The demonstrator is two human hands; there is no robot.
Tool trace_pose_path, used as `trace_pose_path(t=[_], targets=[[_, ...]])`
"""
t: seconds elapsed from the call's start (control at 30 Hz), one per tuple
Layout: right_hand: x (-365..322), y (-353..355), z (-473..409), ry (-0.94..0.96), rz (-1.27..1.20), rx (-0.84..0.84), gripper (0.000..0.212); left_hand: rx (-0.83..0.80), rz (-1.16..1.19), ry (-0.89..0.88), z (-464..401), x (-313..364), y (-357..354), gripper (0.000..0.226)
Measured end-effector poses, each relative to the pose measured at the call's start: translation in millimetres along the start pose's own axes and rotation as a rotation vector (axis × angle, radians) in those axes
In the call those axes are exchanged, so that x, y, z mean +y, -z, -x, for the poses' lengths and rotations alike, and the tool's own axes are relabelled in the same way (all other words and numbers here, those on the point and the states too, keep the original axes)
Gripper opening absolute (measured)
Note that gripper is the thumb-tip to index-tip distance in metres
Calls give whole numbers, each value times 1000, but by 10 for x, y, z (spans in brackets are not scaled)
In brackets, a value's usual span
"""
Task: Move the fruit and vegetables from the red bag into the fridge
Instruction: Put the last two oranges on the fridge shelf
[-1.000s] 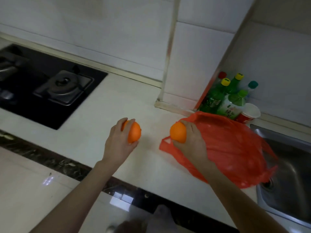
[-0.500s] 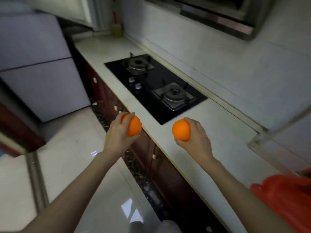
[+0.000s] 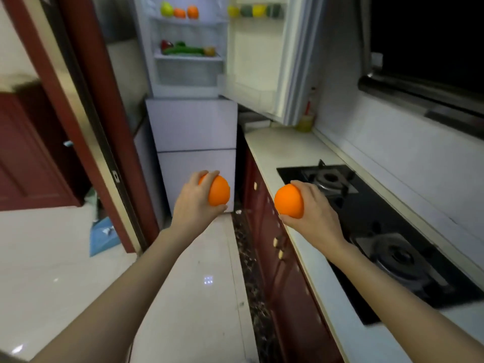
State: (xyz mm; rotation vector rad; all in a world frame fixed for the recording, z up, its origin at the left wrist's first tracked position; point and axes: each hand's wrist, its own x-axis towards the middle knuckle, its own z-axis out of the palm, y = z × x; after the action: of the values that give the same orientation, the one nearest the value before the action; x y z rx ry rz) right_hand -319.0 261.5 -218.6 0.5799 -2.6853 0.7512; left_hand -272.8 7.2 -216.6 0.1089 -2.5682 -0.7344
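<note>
View has swung left since a second ago: red bag and sink gone from frame, fridge (image 3: 193,132) now dead ahead, gas hob (image 3: 366,231) on the right. Both oranges kept in hand throughout.

Left hand (image 3: 192,203) curled round an orange (image 3: 218,191), held in the air over the floor (image 3: 183,284). Right hand (image 3: 311,208) curled round a second orange (image 3: 289,201), just above the counter edge (image 3: 309,260), beside the hob. The two fruits are level, apart.

Further off: fridge upper door (image 3: 259,61) swung open to the right. Top shelf holds a green fruit and two oranges (image 3: 179,11); next shelf down has cucumbers and other produce (image 3: 186,49). Door rack carries yellow and green items (image 3: 252,10), too blurred to identify.
</note>
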Motion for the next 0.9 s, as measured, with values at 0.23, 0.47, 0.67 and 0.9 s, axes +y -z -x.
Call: trace_pose_path(t=[0.23, 0.47, 0.67, 0.9], targets=[[-144, 65, -1914, 178, -5, 130, 74, 136, -66, -7, -1698, -232, 290, 77], [-208, -110, -3560, 253, -40, 188, 77, 220, -99, -16, -3099, -549, 443, 76], [-486, -511, -4679, 302, -39, 161, 77, 279, -128, 6, -3984, -1085, 546, 77], [-1010, -1148, -5869, 351, -49, 192, 76, 318, -136, -28, -5085, -1936, 756, 78]])
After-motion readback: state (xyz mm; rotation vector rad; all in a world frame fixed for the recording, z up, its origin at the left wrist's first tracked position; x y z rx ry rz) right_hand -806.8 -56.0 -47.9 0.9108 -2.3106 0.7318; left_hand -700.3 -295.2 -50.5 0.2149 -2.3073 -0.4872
